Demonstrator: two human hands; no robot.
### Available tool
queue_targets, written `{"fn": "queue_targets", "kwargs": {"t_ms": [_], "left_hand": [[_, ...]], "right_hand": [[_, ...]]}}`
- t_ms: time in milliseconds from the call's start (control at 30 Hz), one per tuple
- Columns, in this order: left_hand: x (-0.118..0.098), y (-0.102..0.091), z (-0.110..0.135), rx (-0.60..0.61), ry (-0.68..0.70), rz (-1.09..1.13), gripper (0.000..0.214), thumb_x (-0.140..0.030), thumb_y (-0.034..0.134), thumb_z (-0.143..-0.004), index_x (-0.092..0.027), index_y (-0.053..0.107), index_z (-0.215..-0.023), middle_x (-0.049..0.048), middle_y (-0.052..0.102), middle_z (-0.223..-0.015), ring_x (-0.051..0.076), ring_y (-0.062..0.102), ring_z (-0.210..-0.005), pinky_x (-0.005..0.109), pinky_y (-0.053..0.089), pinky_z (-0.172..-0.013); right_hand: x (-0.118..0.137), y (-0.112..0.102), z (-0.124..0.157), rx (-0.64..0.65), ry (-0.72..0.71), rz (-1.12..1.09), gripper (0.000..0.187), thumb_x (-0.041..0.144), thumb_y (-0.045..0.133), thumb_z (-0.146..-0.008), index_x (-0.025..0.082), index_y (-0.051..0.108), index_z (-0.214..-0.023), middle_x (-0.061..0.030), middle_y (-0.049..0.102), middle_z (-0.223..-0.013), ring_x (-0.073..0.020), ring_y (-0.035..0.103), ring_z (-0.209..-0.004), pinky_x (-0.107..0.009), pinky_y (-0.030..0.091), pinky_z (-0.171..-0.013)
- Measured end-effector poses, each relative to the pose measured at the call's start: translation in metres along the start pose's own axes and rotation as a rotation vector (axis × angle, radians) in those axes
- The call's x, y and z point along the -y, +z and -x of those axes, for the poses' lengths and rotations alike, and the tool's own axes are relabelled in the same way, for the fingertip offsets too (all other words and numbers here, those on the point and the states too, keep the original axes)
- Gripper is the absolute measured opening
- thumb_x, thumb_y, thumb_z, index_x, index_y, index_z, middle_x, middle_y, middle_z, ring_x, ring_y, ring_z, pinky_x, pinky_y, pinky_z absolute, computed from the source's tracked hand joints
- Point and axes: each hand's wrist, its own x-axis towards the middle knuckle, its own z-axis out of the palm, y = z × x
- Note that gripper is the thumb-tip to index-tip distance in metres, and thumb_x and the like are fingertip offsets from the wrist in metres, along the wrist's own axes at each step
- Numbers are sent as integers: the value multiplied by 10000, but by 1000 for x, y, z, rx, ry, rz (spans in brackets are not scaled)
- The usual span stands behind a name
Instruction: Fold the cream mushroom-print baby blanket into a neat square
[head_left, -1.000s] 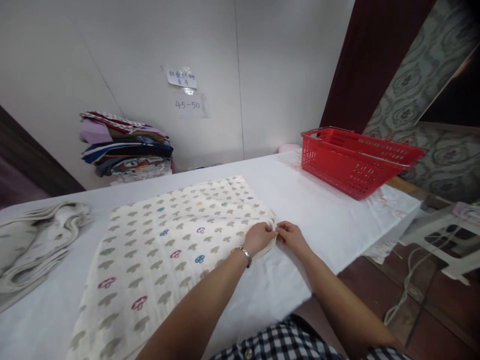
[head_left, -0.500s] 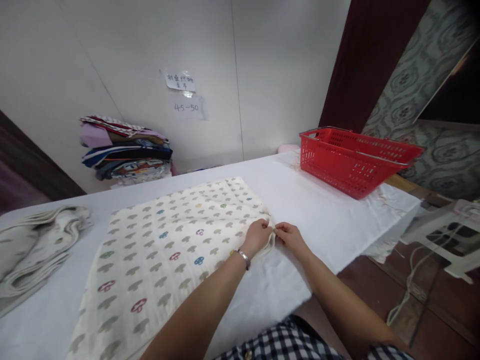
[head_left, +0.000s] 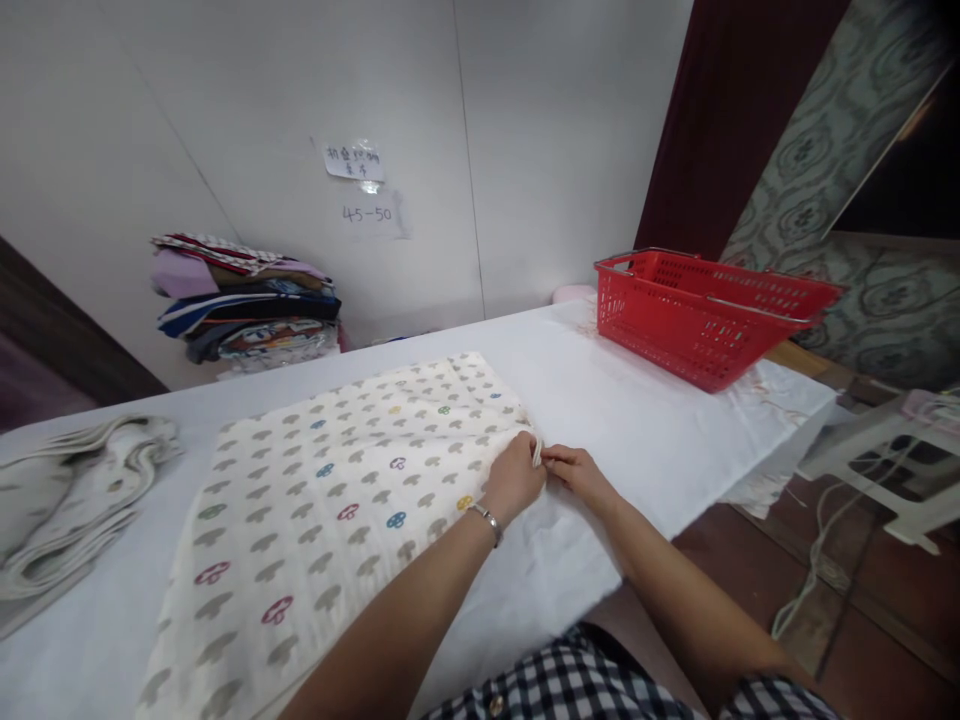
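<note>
A cream cloth [head_left: 360, 410] printed with grey mushroom shapes and a few coloured ones lies spread over the white-covered table. My left hand [head_left: 516, 475], a silver bracelet at its wrist, is closed on the cloth's right edge, where the fabric is bunched into small folds. Fingertips of my right hand [head_left: 583, 478] pinch at the same bunched edge from the right. Both hands nearly meet there, and the exact grip between the fingers is partly hidden.
Folded cream cloths [head_left: 82, 490] lie at the table's left end. A red plastic basket [head_left: 675, 335] stands at the back right. Stacked garments [head_left: 247, 300] rise behind the table by the wall. To the right is a white stool [head_left: 870, 460] with a hanging cord.
My left hand has turned and closed further over the cloth's edge, drawing the loose hanging folds up into the fingers. My right hand stays beside it, its fingers now closer to the edge.
</note>
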Motion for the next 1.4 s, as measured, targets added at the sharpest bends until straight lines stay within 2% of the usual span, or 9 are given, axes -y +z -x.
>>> {"fn": "queue_targets", "kwargs": {"t_ms": [200, 367, 467, 700, 867, 1000, 1167, 1267, 1400], "left_hand": [[6, -14, -7, -61, -66, 151, 173, -114, 489, -694, -198, 504, -845, 19, 607, -806, 155, 551, -753, 250, 390, -674], [3, -24, -7, -106, -46, 146, 194, -81, 482, -672, -192, 523, -826, 28, 619, -850, 160, 552, -799, 256, 397, -713], [-1, -22, -4, -95, -9, 127, 203, -78, 474, -676, -187, 529, -838, 40, 616, -886, 165, 550, -828, 262, 404, -741], [-6, -11, -7, 6, 7, 220, 196, -98, 500, -685, -171, 547, -861, 47, 637, -863, 162, 579, -809, 261, 425, -725], [-1, -1, -9, 7, -16, 389, 196, -121, 503, -693, -176, 556, -873, 18, 651, -838, 132, 589, -760, 232, 431, -686], [2, -35, -11, -137, -19, 306, 237, -101, 479, -691, -182, 568, -895, 11, 646, -857, 133, 581, -758, 232, 437, -695], [-1, -91, -10, -379, 60, -142, 276, -114, 449, -739, -167, 564, -984, 67, 589, -974, 188, 553, -895, 290, 422, -796], [-6, -78, -7, -245, 139, -293, 321, -49, 421, -725, -157, 565, -991, 88, 567, -1009, 187, 548, -907, 289, 416, -801], [-10, -28, -3, -1, 188, -96, 229, -58, 453, -708, -160, 600, -852, 60, 610, -895, 161, 558, -834, 261, 421, -760]], "right_hand": [[-1, 4, -7, -322, -49, 288, 277, 382, 514, -718, 180, 659, -840, -10, 590, -652, -141, 503, -592, -246, 376, -548], [-4, 14, -12, -310, -8, 517, 300, 282, 628, -654, 216, 609, -946, 0, 583, -662, -137, 497, -621, -235, 346, -570], [-3, 12, -11, -307, 24, 231, 322, 217, 614, -610, 207, 580, -931, 20, 546, -625, -113, 464, -533, -225, 335, -505], [1, 1, -6, -250, -10, -271, 434, 345, 647, -594, 188, 514, -976, 37, 526, -658, -91, 464, -489, -210, 359, -427], [1, 4, -7, -221, -29, -314, 434, 332, 666, -580, 189, 537, -969, 30, 543, -690, -79, 457, -494, -201, 360, -425], [-1, 4, -8, -303, 5, -302, 359, 281, 662, -554, 181, 556, -882, 54, 482, -613, -77, 438, -473, -203, 355, -410], [-4, 3, -10, -283, 1, -339, 336, 264, 661, -565, 183, 570, -878, 62, 482, -631, -74, 444, -466, -218, 371, -415], [-4, 4, -11, -248, -40, -390, 337, 253, 670, -581, 186, 572, -895, 60, 502, -639, -73, 453, -466, -221, 375, -422], [-3, 4, -9, -205, -46, -391, 333, 246, 674, -596, 190, 565, -906, 55, 532, -640, -75, 468, -448, -216, 355, -412]]}}
